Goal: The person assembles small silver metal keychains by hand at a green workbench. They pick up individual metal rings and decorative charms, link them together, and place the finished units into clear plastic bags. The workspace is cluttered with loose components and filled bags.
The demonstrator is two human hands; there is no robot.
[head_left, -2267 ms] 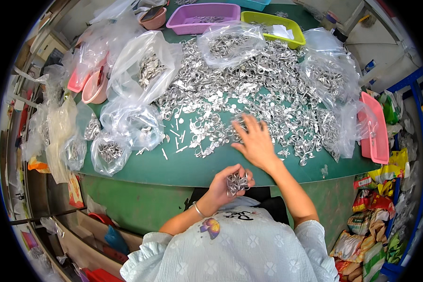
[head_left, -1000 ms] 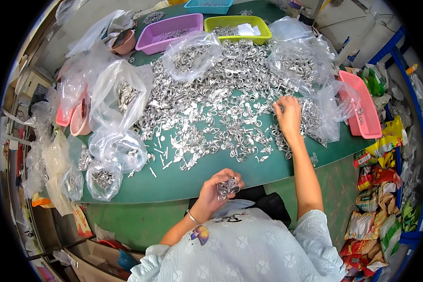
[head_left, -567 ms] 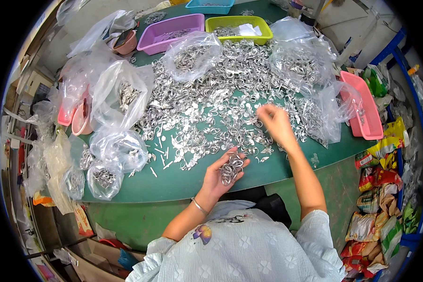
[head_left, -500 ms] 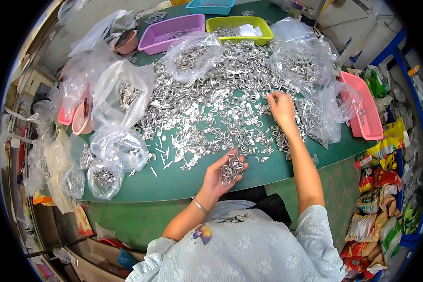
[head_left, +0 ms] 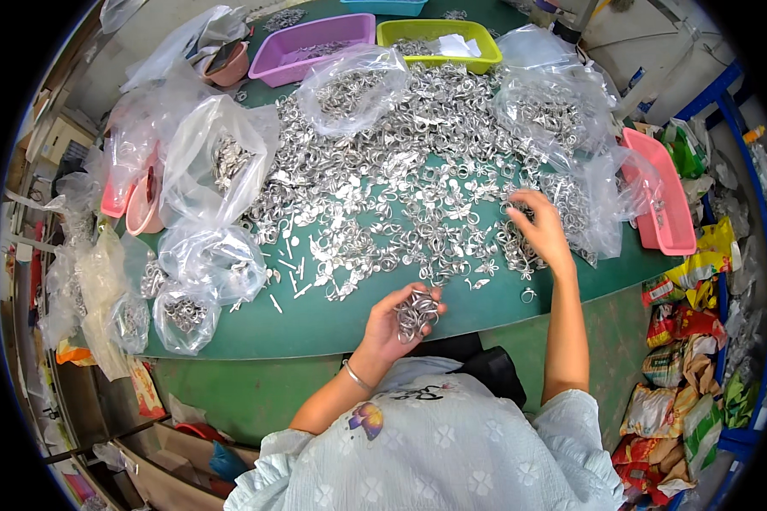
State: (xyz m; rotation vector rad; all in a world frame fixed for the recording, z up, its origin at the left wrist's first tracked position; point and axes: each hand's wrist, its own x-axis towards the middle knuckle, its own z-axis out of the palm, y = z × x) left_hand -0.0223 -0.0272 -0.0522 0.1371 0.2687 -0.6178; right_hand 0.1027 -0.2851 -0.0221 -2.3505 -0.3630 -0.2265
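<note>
The left hand point(head_left: 394, 322) is cupped palm-up just over the near edge of the green tabletop point(head_left: 332, 319), its fingers curled around a small bunch of shiny silver metal rings point(head_left: 416, 312) that rests in the palm. A thin silver bracelet point(head_left: 355, 376) sits on that wrist. The right hand point(head_left: 541, 232) reaches farther out and to the right, palm down, fingers spread and bent onto the wide heap of loose silver metal pieces point(head_left: 400, 170) that covers most of the tabletop; I cannot tell whether it has pinched any of them. One single ring point(head_left: 527, 295) lies apart on bare green just near that wrist.

Around the heap stand crumpled clear plastic bags, some with more silver pieces inside: a large one on the left point(head_left: 217, 162), two small ones at the near left corner point(head_left: 183, 311), one at the top middle point(head_left: 349, 85) and one at the right point(head_left: 554, 111). At the far edge are a purple plastic tray point(head_left: 315, 43) and a lime-green plastic tray point(head_left: 439, 38), side by side. A pink plastic tray point(head_left: 660, 200) sits at the right edge, and pink bowls point(head_left: 141, 209) poke out among the bags on the left. On the floor to the right lies a pile of colourful snack packets point(head_left: 686, 358).
</note>
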